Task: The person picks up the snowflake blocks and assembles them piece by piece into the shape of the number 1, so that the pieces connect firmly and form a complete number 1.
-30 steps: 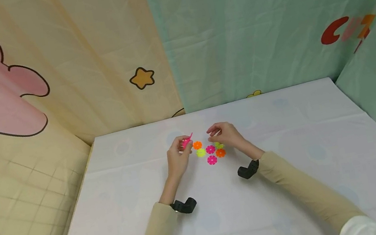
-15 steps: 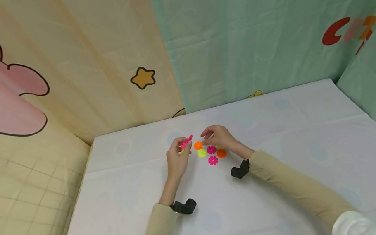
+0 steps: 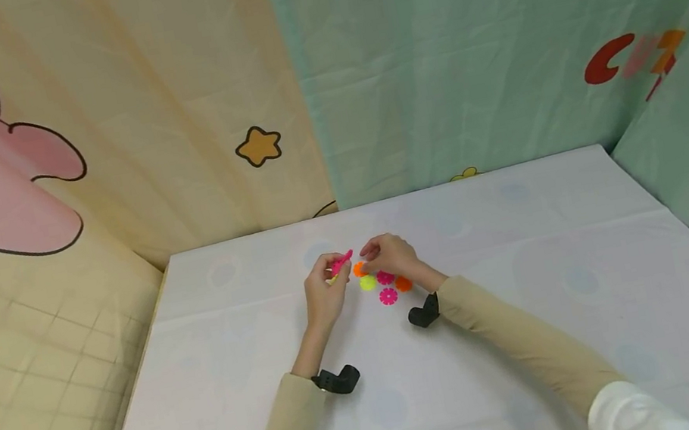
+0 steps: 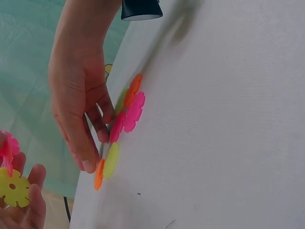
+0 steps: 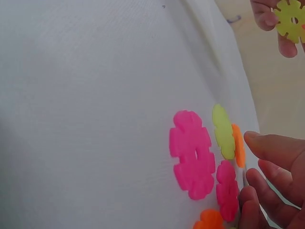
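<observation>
Left hand (image 3: pixel 325 291): grip pinching pink and yellow notched discs (image 4: pixel 19 192) above white surface (image 3: pixel 387 415). Right hand (image 3: pixel 393 255): grip parted, beside orange notched disc (image 4: pixel 98 175), contact unclear. Nearby: clustered loose discs (image 5: pixel 187 160).

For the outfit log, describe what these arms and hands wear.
The left hand and right hand are ungloved. Each wrist wears a black camera. Tan long sleeves cover both arms, with white fabric at the upper end of the right one.
</observation>
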Available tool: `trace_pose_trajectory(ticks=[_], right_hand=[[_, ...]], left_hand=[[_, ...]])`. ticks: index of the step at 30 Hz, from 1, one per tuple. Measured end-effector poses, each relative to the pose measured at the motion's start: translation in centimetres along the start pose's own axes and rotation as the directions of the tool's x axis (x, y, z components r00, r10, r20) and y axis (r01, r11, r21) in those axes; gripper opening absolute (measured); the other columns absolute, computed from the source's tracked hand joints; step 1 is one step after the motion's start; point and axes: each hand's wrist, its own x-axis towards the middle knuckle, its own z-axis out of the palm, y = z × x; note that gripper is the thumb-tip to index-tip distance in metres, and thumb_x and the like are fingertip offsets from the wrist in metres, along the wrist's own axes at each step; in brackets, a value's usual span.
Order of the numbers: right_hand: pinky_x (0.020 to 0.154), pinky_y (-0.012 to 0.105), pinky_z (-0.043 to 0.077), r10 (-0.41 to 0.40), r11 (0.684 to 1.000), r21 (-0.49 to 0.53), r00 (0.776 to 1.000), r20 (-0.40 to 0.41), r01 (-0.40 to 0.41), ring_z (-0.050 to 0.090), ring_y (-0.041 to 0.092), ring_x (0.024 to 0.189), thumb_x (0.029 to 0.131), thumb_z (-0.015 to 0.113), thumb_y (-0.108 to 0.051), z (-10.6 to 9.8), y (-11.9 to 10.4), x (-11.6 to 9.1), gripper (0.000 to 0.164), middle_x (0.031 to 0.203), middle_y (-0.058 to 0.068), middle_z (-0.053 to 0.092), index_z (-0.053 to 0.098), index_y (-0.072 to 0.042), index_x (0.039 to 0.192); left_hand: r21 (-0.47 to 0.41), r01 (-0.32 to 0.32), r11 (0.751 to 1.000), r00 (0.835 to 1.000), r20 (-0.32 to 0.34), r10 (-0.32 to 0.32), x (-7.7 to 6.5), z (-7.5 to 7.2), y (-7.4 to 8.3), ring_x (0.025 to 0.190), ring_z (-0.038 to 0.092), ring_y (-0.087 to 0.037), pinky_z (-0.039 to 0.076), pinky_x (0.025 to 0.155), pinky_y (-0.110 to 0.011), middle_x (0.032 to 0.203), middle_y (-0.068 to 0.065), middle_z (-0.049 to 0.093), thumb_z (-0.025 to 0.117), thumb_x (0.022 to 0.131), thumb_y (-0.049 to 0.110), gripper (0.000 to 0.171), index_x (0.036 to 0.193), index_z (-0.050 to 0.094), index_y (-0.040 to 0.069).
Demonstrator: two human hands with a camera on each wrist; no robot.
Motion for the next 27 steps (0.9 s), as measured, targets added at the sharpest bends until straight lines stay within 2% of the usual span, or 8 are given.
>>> trace_pose_trajectory(ticks=[7, 16, 22, 27], right_hand=[[0.068, 0.025, 0.048, 0.009, 0.997, -0.072, 1.0, 0.008, -0.008, 0.062, 0.015, 0.078, 0.079, 0.079, -0.03, 0.19, -0.25, -0.02, 0.031, 0.095, 0.001, 0.072, 0.073, -0.013, 0.104], [0.075, 0.028, 0.048, 0.018, 0.992, -0.126, 0.999, 0.037, -0.013, 0.061, 0.017, 0.084, 0.083, 0.075, -0.029, 0.35, -0.37, -0.04, 0.029, 0.103, 0.002, 0.071, 0.072, -0.014, 0.107], [0.072, 0.028, 0.048, 0.032, 0.992, -0.12, 0.999, 0.031, -0.028, 0.059, 0.017, 0.08, 0.082, 0.076, -0.028, 0.3, -0.49, 0.05, 0.029, 0.099, 0.002, 0.068, 0.068, -0.014, 0.106], [0.069, 0.026, 0.049, 0.004, 0.997, -0.082, 1.0, 0.025, -0.002, 0.061, 0.016, 0.079, 0.083, 0.075, -0.025, 0.39, -0.04, -0.06, 0.026, 0.099, 0.004, 0.07, 0.067, -0.013, 0.105]], left_hand=[[0.003, 0.016, 1.0, 1.0, 0.022, -0.016, -0.09, 0.13, 0.26, 0.075, 0.061, -0.02, 0.049, 0.061, -0.018, 0.1, -0.008, 0.069, 0.063, 0.093, 0.019, 0.02, 0.109, 0.065, 0.007], [0.012, 0.021, 1.0, 1.0, 0.012, -0.021, -0.15, 0.21, 0.46, 0.074, 0.062, -0.022, 0.048, 0.059, -0.018, 0.095, -0.009, 0.07, 0.063, 0.093, 0.022, 0.02, 0.107, 0.067, 0.007], [-0.009, 0.021, 1.0, 0.999, 0.027, -0.021, -0.22, 0.29, 0.52, 0.075, 0.063, -0.026, 0.05, 0.058, -0.018, 0.091, -0.013, 0.069, 0.063, 0.093, 0.024, 0.021, 0.105, 0.066, 0.007], [-0.02, 0.023, 1.0, 0.999, 0.028, -0.022, -0.31, 0.3, 0.51, 0.077, 0.065, -0.031, 0.05, 0.057, -0.017, 0.09, -0.013, 0.069, 0.065, 0.092, 0.022, 0.018, 0.101, 0.067, 0.006]])
